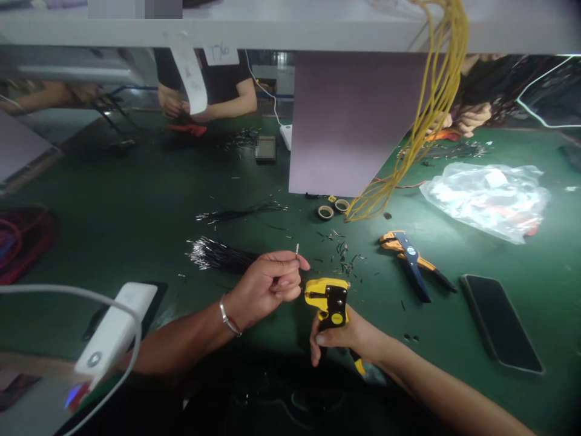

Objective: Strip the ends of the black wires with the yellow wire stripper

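Observation:
Between thumb and forefinger, my left hand [272,277] pinches a thin black wire [297,249] whose silvery tip points up. My right hand [347,336] is wrapped round the handles of a yellow and black wire stripper [327,297]. The tool's jaws face left, just right of my left fingers and apart from the wire. Behind my left hand lies a bundle of black wires [222,254] with shiny ends. A smaller bunch of dark wires [242,212] rests farther back. Short black offcuts [345,254] are scattered beyond the stripper.
A second wire stripper [411,257] and a phone [502,324] lie at right. Two tape rolls [325,212] sit below a hanging panel [349,121] and yellow wires [436,91]. A plastic bag [490,194] and white power strip [115,327] flank the workspace. Other people's hands work across the table.

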Demonstrator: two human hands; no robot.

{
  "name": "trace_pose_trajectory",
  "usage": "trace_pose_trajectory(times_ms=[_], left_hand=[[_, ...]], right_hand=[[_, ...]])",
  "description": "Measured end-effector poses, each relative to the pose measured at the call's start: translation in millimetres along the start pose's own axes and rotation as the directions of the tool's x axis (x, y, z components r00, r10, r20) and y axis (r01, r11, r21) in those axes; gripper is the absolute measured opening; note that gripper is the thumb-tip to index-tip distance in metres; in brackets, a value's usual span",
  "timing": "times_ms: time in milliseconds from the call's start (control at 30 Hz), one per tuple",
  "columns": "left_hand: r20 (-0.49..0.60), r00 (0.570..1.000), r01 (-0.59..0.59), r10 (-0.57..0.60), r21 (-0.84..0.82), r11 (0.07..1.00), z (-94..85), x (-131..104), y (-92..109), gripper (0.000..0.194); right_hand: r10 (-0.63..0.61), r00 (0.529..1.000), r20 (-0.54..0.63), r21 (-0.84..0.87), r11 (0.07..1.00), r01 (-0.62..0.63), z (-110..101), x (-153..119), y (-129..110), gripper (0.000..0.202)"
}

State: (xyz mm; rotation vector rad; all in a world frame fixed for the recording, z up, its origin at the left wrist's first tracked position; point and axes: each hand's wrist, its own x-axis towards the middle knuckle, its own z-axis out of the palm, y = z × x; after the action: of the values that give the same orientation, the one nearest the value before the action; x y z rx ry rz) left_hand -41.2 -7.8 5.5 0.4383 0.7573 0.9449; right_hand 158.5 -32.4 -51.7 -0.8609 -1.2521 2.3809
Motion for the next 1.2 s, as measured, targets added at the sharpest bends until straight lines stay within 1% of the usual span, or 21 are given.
trace_pose_trajectory(times_ms=[167, 300, 500, 633, 767, 933, 1033, 1133, 1200], left_hand=[[-0.006, 1.0, 0.008, -0.008, -0.019, 1.0, -2.6, 3, 0, 0.009], [-0.008, 1.0, 0.008, -0.008, -0.014, 1.0, -5.1, 4, 0, 0.008], [0.006, 1.0, 0.01, -0.009, -0.015, 1.0, -8.0, 6, -1, 0.007], [0.024, 0.999, 0.023, -0.023, -0.026, 0.999, -8.8, 6, -1, 0.008], [0.029, 0.999, 0.02, -0.019, -0.02, 1.0, -9.4, 6, -1, 0.009], [0.031, 0.999, 0.018, -0.018, 0.005, 1.0, -9.9, 6, 0, 0.009], [0.022, 1.0, -0.001, 0.0, 0.041, 0.999, -9.8, 6, 2, 0.008], [0.001, 1.0, -0.031, 0.031, 0.099, 0.995, -8.1, 5, 4, 0.008], [-0.017, 0.998, -0.049, 0.052, 0.147, 0.988, -6.6, 3, 7, 0.008]], right_hand=[[-0.019, 1.0, -0.01, -0.061, 0.998, 0.018, 1, 0, -3, 0.014], [-0.003, 1.0, -0.026, -0.058, 0.998, 0.002, 2, 0, -3, 0.016], [-0.005, 0.999, -0.034, -0.091, 0.996, 0.002, 0, 0, 2, 0.018], [-0.008, 0.998, -0.067, -0.088, 0.996, 0.002, -2, 0, 7, 0.016], [-0.006, 0.997, -0.079, -0.141, 0.99, -0.005, 1, 0, 2, 0.014], [0.016, 0.991, -0.132, -0.216, 0.975, -0.045, 5, 1, -4, 0.013], [0.003, 0.982, -0.187, -0.237, 0.97, -0.048, 4, 3, 2, 0.016], [0.021, 0.962, -0.271, -0.263, 0.96, -0.095, 5, 5, 9, 0.019], [0.031, 0.954, -0.3, -0.286, 0.951, -0.121, 7, 6, 12, 0.019]])
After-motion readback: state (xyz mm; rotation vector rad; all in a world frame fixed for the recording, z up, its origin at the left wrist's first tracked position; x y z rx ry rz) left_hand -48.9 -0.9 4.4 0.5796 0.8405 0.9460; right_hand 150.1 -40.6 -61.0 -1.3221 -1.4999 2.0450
